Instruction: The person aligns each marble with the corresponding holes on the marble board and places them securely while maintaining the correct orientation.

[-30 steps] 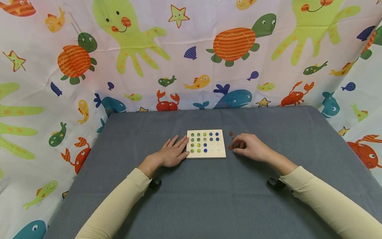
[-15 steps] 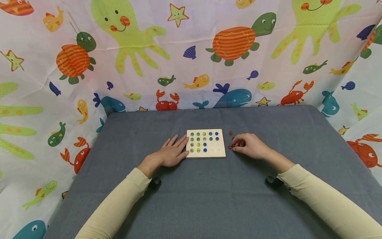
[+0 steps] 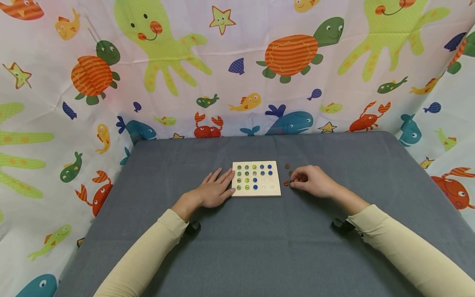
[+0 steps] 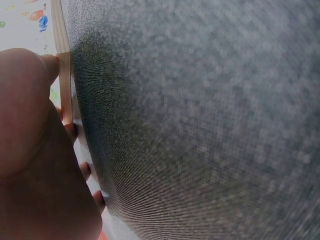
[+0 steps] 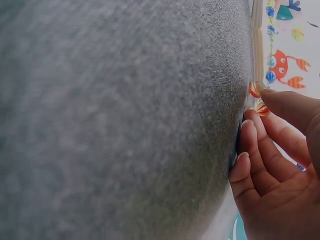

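A pale wooden board [image 3: 267,192] with rows of round hollows lies on the grey table. Green, yellow-green and blue marbles fill most of the hollows; several at the lower right hold none. My left hand [image 3: 213,193] rests with spread fingers against the board's left edge, thumb at its lower corner. To the right of the board, my right hand [image 3: 313,181] pinches an orange-striped glass marble [image 5: 261,107] between thumb and fingertips, low over the cloth. Another reddish marble [image 3: 286,183] lies just left of those fingertips, and one more red marble [image 3: 287,166] lies farther back.
A dark marble [image 3: 291,173] sits just behind my right fingertips. Grey cloth [image 3: 237,255] covers the table. A sea-animal curtain [image 3: 237,49] stands along its back and sides.
My right thumb and fingers have closed together on a marble beside the board, with the hand shifting only slightly. My left hand has stayed in place at the board's edge.
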Tool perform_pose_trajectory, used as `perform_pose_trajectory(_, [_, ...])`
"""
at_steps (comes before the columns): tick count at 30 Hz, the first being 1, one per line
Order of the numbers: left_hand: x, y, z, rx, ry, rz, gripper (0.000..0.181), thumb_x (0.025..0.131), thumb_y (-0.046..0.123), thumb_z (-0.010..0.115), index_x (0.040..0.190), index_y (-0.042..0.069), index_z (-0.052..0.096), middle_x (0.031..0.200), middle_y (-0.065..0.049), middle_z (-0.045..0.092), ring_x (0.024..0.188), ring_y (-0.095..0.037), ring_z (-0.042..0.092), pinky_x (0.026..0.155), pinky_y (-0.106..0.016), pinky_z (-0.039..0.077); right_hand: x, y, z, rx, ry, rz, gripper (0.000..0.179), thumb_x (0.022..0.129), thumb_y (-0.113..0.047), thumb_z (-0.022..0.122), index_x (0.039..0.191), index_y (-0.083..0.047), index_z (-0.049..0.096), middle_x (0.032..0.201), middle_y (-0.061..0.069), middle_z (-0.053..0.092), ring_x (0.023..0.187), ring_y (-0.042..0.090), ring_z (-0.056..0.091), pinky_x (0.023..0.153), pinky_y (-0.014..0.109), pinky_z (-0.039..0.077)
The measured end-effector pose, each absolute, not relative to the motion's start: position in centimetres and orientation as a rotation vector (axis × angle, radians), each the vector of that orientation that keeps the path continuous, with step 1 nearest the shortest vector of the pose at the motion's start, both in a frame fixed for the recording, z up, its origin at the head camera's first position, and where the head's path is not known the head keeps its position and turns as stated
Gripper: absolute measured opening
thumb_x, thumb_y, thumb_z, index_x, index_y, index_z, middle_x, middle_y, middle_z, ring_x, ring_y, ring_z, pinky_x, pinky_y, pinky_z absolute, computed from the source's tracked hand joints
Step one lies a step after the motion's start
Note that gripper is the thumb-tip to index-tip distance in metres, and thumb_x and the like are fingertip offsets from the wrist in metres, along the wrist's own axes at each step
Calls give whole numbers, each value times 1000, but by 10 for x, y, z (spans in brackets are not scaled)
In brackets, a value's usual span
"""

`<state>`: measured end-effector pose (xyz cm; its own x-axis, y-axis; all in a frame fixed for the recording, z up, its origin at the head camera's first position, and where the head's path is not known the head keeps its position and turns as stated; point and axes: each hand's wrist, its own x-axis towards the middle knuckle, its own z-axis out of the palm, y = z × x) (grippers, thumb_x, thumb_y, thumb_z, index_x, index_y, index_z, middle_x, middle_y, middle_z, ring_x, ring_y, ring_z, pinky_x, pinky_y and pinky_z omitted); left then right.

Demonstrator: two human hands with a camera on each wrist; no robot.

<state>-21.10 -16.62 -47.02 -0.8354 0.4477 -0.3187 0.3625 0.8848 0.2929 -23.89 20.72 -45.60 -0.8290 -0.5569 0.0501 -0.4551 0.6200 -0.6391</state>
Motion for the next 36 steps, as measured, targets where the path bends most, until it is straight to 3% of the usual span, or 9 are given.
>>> perform_pose_trajectory(36, [-212, -168, -471, 595, 2675, 295, 70, 109, 57, 30, 166, 27, 1, 172, 10, -2, 158, -26, -8, 125, -52, -3, -221, 197, -431, -863, 2701, -1165, 8, 95, -14, 75, 101, -8, 75, 87, -1, 69, 77, 17, 61, 66, 29, 51])
